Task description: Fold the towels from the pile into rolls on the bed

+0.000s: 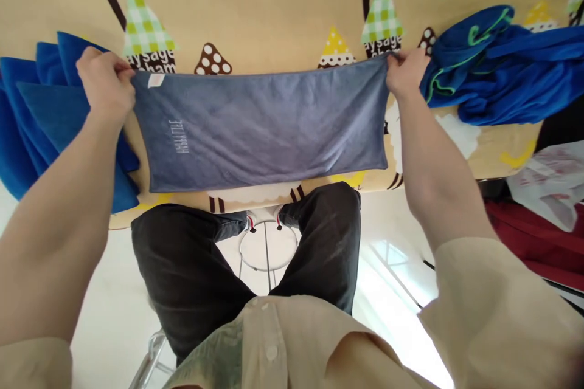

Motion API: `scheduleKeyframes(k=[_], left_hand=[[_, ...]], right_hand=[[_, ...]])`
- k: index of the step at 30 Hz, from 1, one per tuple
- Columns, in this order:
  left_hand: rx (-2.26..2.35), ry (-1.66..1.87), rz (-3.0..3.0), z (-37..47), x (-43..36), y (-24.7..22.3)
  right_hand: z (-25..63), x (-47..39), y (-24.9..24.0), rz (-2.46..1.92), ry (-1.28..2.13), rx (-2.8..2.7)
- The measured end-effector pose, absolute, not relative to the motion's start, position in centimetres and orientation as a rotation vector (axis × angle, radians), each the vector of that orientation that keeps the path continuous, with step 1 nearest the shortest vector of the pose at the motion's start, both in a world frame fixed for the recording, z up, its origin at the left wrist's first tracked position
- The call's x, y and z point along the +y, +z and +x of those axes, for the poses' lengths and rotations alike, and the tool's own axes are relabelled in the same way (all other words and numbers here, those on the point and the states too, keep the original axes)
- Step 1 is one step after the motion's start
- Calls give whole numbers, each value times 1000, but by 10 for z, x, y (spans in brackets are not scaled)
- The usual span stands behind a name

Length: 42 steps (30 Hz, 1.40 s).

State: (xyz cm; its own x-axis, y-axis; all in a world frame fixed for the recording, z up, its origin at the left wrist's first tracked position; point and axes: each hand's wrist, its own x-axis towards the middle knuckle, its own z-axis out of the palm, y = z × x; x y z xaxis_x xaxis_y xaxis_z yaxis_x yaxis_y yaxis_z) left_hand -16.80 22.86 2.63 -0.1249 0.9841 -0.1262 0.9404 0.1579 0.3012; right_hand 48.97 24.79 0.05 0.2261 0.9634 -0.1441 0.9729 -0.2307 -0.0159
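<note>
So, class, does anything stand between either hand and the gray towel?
Nothing visible does: the left hand and right hand each grip an upper corner of the gray towel, with blue cloths to either side.

Grey-blue towel [269, 127] is extending sideways, unfolded and lightly creased, along the patterned cover's [292, 18] near edge. White tag [156, 80] and pale lettering [179, 137] are showing toward its left end.

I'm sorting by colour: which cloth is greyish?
The spread cloth held between the left hand and right hand; the layered pile at left and crumpled pile at right are bright blue.
</note>
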Motion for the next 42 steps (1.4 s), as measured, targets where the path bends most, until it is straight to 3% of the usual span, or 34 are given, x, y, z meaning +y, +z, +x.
scheduleKeyframes(k=[3,5,9,13,22,30,42], left_hand=[[2236,263,1787,-141,209,22],[2160,279,1886,-115,185,18],[1715,158,2163,-59,142,3],[1829,210,2005,-46,132,-15],[2180,294,1905,-103,145,-26],[2183,327,1937,-103,148,-31],[2263,389,1811,-90,96,-27]], right_hand=[[449,236,2,2792,-80,1575],[412,216,4,2837,-9,1694],[336,171,-3,2297,-273,2333],[301,154,-25,1914,-615,2482],[396,177,-45,2387,-387,2170],[438,216,-48,2383,-526,2043],[444,45,-45,2516,-380,1940]])
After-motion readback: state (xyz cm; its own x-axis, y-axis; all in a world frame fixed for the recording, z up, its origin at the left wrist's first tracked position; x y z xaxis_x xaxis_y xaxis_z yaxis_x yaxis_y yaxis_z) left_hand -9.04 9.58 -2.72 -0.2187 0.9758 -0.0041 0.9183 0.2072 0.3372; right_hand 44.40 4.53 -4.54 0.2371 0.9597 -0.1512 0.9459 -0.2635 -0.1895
